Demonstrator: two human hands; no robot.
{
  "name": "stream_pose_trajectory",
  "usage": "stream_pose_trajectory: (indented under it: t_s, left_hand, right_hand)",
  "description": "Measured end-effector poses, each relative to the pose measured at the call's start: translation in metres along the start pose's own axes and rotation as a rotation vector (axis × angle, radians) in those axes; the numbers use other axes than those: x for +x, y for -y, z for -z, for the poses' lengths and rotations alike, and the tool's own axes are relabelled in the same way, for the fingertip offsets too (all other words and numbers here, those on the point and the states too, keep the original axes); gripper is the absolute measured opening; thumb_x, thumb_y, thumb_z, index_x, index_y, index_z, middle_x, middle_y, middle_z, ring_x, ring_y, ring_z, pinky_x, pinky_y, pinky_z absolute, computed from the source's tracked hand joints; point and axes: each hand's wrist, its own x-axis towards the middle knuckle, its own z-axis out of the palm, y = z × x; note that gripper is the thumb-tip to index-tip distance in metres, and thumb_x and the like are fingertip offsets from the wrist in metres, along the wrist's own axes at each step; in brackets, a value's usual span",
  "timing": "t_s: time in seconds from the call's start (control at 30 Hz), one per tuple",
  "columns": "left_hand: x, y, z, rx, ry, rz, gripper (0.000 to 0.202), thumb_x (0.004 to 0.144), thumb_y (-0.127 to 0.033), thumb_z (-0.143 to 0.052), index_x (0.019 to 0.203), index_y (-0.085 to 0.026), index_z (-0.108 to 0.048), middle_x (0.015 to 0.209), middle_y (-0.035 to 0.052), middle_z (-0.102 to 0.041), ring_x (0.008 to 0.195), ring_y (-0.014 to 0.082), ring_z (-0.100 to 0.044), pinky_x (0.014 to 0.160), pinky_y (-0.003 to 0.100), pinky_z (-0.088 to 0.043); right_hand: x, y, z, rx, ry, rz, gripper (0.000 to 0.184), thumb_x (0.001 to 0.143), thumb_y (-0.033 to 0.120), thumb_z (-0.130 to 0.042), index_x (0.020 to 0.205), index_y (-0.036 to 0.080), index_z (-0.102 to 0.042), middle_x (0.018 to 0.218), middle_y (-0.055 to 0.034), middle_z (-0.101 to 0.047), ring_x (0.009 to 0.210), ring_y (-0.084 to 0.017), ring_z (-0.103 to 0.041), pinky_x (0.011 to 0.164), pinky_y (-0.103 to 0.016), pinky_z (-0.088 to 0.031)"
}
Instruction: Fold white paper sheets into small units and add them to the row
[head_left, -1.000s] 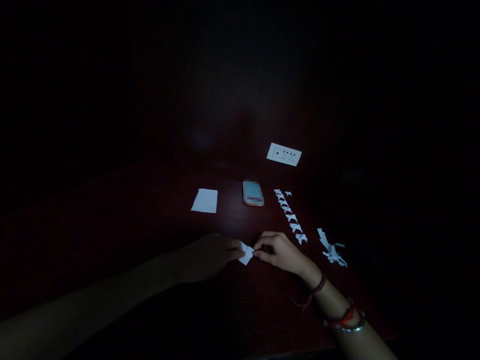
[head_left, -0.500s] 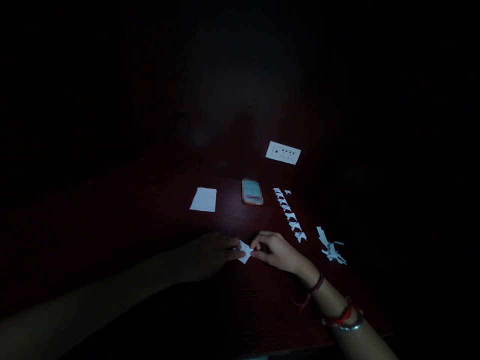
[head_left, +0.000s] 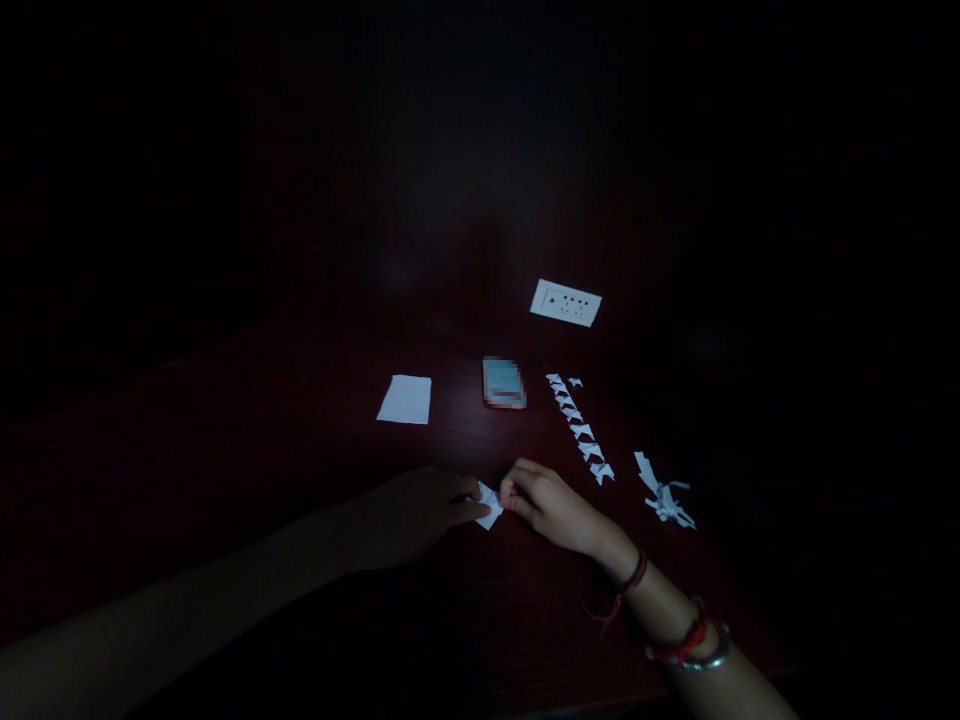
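Head view, nearest first: bracelets [head_left: 686, 640] circled the right forearm, and ahead of them both hands met at a small folded paper [head_left: 491, 497], low over the dark red counter [head_left: 465, 440]. The left hand's [head_left: 409, 515] fingers held its left part, thumb and forefinger narrowly parted; the right hand's [head_left: 551, 508] fingers were nearly closed, apparently pinching its right corner. The step looked like folding or creasing; the next move seemed to call for a steady left hold and a precise right pinch. Rightward lay loose strips [head_left: 666, 502], then a row of small folded pieces [head_left: 581, 432]. Farther off were a white sheet [head_left: 405, 400], a blurred rectangular object [head_left: 504, 383] and a socket panel [head_left: 566, 302].
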Motion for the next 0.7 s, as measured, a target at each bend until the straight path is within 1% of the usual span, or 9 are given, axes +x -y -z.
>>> stream_pose_trajectory:
  t_s: [0.1, 0.2, 0.33, 0.43, 0.57, 0.7]
  left_hand:
    - [-0.0004, 0.0010, -0.0015, -0.020, -0.001, -0.009, 0.042, 0.076, -0.007, -0.040, 0.115, -0.022, -0.040, 0.114, 0.0046, -0.047, 0.093, 0.0187, -0.047, 0.078, 0.030, -0.036]
    - [-0.0003, 0.0014, -0.0020, -0.020, 0.014, -0.001, 0.043, 0.076, -0.006, -0.039, 0.116, -0.022, -0.039, 0.115, 0.0047, -0.046, 0.094, 0.0189, -0.047, 0.078, 0.031, -0.036]
    - [0.0008, 0.0003, 0.0006, -0.024, 0.017, 0.010, 0.042, 0.077, -0.008, -0.040, 0.116, -0.022, -0.040, 0.113, 0.0050, -0.047, 0.094, 0.0190, -0.047, 0.076, 0.031, -0.037]
    - [0.0022, -0.0008, 0.0033, -0.029, 0.026, 0.009, 0.043, 0.075, -0.007, -0.041, 0.116, -0.022, -0.040, 0.111, 0.0048, -0.048, 0.092, 0.0189, -0.048, 0.075, 0.031, -0.038]
    - [0.0030, -0.0015, 0.0030, -0.046, 0.005, 0.004, 0.042, 0.076, -0.009, -0.041, 0.116, -0.023, -0.040, 0.110, 0.0037, -0.049, 0.090, 0.0183, -0.049, 0.075, 0.030, -0.038]
    - [0.0005, 0.0007, -0.0029, -0.040, -0.018, 0.020, 0.040, 0.078, -0.010, -0.039, 0.117, -0.022, -0.039, 0.109, 0.0055, -0.049, 0.091, 0.0186, -0.049, 0.076, 0.030, -0.037]
  right_hand:
    - [-0.0005, 0.0042, 0.0028, 0.001, 0.011, 0.032, 0.010, 0.076, 0.009, -0.044, 0.077, 0.015, -0.052, 0.079, -0.0024, -0.050, 0.070, -0.009, -0.047, 0.066, -0.019, -0.039]
    - [-0.0010, 0.0059, 0.0035, 0.000, 0.026, 0.034, 0.011, 0.074, 0.008, -0.045, 0.076, 0.015, -0.052, 0.074, -0.0006, -0.051, 0.065, -0.008, -0.047, 0.061, -0.018, -0.038]
    - [-0.0020, 0.0062, 0.0022, 0.011, -0.003, 0.014, 0.010, 0.072, 0.008, -0.046, 0.077, 0.015, -0.051, 0.070, 0.0016, -0.051, 0.060, -0.007, -0.045, 0.056, -0.016, -0.036]
    - [-0.0029, 0.0063, 0.0015, 0.012, -0.010, 0.023, 0.013, 0.071, 0.007, -0.046, 0.079, 0.016, -0.048, 0.069, 0.0025, -0.051, 0.058, -0.006, -0.045, 0.055, -0.015, -0.035]
    - [-0.0042, 0.0065, 0.0022, -0.051, 0.016, 0.074, 0.013, 0.071, 0.006, -0.045, 0.078, 0.017, -0.047, 0.070, 0.0019, -0.051, 0.061, -0.007, -0.046, 0.058, -0.016, -0.035]
    - [-0.0049, 0.0069, 0.0032, -0.159, 0.049, 0.123, 0.009, 0.074, 0.009, -0.043, 0.077, 0.018, -0.047, 0.068, 0.0010, -0.051, 0.061, -0.008, -0.046, 0.058, -0.017, -0.035]
